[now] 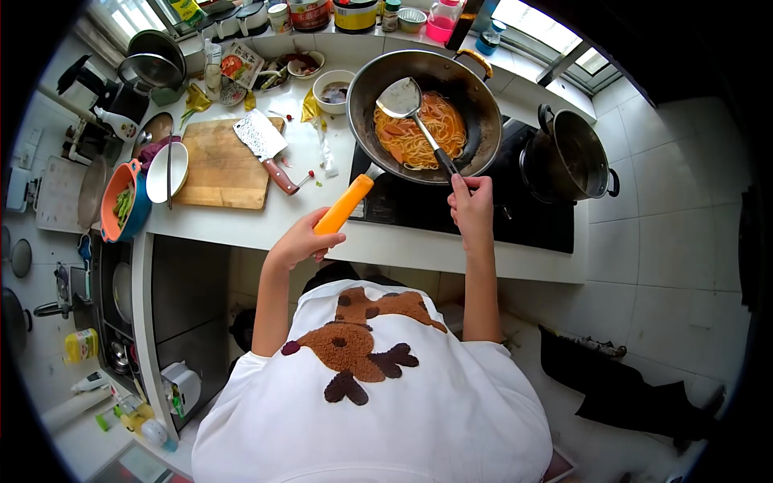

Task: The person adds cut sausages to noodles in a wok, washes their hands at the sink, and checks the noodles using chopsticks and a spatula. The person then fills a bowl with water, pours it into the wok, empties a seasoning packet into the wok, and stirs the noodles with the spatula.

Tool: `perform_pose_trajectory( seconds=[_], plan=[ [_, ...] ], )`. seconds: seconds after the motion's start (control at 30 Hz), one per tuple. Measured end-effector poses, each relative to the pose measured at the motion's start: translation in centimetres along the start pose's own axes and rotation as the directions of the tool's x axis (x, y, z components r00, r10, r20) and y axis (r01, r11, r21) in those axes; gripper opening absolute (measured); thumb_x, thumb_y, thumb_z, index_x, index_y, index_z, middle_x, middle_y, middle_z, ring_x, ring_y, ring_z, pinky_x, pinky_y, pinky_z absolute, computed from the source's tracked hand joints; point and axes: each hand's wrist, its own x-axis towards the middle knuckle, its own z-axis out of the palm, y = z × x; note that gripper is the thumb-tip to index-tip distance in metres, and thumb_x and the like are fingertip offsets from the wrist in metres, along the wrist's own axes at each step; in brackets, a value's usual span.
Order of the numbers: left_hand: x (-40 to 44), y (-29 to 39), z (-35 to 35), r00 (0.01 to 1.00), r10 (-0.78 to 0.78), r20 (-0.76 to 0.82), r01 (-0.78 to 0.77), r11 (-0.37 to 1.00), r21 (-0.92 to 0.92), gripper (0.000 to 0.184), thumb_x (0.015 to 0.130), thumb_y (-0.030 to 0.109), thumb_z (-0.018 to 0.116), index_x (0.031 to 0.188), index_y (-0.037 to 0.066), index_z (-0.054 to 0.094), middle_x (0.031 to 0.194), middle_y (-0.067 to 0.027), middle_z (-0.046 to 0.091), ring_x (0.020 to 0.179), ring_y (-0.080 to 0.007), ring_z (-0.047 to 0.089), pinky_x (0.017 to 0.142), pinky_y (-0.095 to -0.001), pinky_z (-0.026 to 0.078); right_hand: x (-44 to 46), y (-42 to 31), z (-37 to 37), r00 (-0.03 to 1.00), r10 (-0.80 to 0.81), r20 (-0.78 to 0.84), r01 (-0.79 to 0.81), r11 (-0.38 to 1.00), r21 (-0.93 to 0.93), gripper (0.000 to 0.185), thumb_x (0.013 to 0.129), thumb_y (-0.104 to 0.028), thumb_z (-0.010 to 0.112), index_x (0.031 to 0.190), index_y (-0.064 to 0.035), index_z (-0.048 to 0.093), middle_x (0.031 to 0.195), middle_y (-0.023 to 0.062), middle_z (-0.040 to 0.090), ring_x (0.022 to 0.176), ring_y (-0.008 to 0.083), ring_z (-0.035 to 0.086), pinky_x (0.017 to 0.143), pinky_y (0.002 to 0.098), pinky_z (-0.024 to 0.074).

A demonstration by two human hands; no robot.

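My left hand point(302, 241) is closed round the orange handle point(345, 206) of a large dark wok point(370, 88) over the black cooktop. Inside the wok lie noodles point(439, 129) in reddish sauce with orange-pink slices among them. My right hand point(472, 208) grips the black handle of a metal spatula point(400, 98). Its broad blade rests over the upper left part of the noodles, and part of it looks whitish. The wok seems tilted a little toward me.
A dark two-handled pot point(568, 154) stands on the cooktop's right side. Left of the wok, a cleaver point(262, 137) overlaps a wooden cutting board point(211, 181). A white bowl point(167, 181) holds chopsticks, beside an orange-rimmed basin point(109, 219) with green vegetables. Jars line the window ledge.
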Motion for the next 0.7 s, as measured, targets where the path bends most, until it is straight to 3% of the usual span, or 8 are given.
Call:
perform_pose_trajectory(
  seconds=[0.03,0.17,0.27,0.37,0.43,0.63,0.7],
  plan=[
    [0.0,-0.2,0.0,1.0,0.001,-0.015,-0.001,1.0,-0.007,0.052,0.073,0.018,0.066,0.117,0.003,0.042,0.067,-0.0003,0.048,0.046,-0.0053,0.042,0.043,-0.0188,0.037,0.0,0.1,0.0,1.0,-0.005,0.008,0.006,0.997,-0.077,0.026,0.084,-0.023,0.056,0.088,-0.0024,0.04,0.059,0.005,0.051,0.046,0.0084,0.045,0.041,0.0219,0.0356],
    [0.2,-0.8,-0.1,1.0,0.012,-0.006,-0.012,1.0,-0.002,0.052,0.074,0.017,0.065,0.117,0.003,0.042,0.066,0.0002,0.047,0.046,-0.0053,0.042,0.043,-0.0189,0.037,-0.6,0.3,-0.7,0.998,-0.063,0.011,0.064,0.988,-0.143,0.026,0.084,-0.023,0.055,0.087,-0.0018,0.041,0.059,0.0053,0.051,0.049,0.0096,0.047,0.044,0.0227,0.0372],
    [0.4,-1.6,-0.1,1.0,0.005,0.022,-0.005,1.0,-0.019,0.051,0.074,0.017,0.064,0.118,0.003,0.041,0.064,0.0011,0.046,0.046,-0.0053,0.042,0.043,-0.0188,0.037,-1.2,-0.2,-2.0,0.998,-0.065,-0.003,0.064,0.993,-0.094,0.025,0.085,-0.023,0.054,0.087,-0.0024,0.041,0.059,0.0035,0.049,0.048,0.0083,0.044,0.043,0.022,0.0353],
    [0.6,-2.2,-0.1,0.999,-0.002,0.044,0.004,0.999,-0.046,0.037,0.078,0.014,0.061,0.109,0.005,0.042,0.066,0.0012,0.045,0.046,-0.0048,0.04,0.043,-0.0186,0.035,-1.9,-1.3,-3.4,1.0,-0.017,0.012,0.017,0.999,-0.049,0.025,0.086,-0.023,0.053,0.089,-0.0034,0.039,0.059,0.0019,0.046,0.047,0.0051,0.04,0.041,0.0194,0.0304],
    [0.6,-2.6,0.0,0.997,-0.018,0.075,0.025,0.995,-0.099,0.035,0.081,0.014,0.059,0.11,0.006,0.041,0.065,0.0011,0.045,0.047,-0.0048,0.04,0.043,-0.0184,0.035,-2.3,-1.4,-4.1,0.998,-0.062,-0.019,0.062,0.998,0.013,0.019,0.087,-0.02,0.052,0.088,-0.0051,0.039,0.055,-0.0024,0.04,0.042,0.0012,0.03,0.037,0.0158,0.0224],
    [0.7,-3.5,0.1,0.993,-0.036,0.115,0.048,0.994,-0.101,0.033,0.082,0.017,0.057,0.108,0.005,0.04,0.059,0.0022,0.042,0.045,-0.0047,0.038,0.042,-0.0188,0.033,-3.6,-2.4,-7.0,0.999,-0.002,-0.048,0.005,0.998,0.066,0.018,0.087,-0.019,0.052,0.089,-0.0058,0.04,0.057,-0.0018,0.042,0.045,0.001,0.031,0.038,0.0155,0.0221],
    [0.8,-3.9,0.0,0.99,-0.058,0.125,0.071,0.992,-0.105,0.033,0.083,0.017,0.057,0.109,0.005,0.04,0.059,0.0024,0.041,0.045,-0.0047,0.037,0.041,-0.0188,0.031,-3.8,-2.4,-7.7,0.993,-0.076,-0.086,0.074,0.997,-0.023,0.017,0.087,-0.019,0.051,0.089,-0.0059,0.04,0.057,-0.0013,0.042,0.047,0.0019,0.033,0.04,0.0159,0.0231]
  ],
)
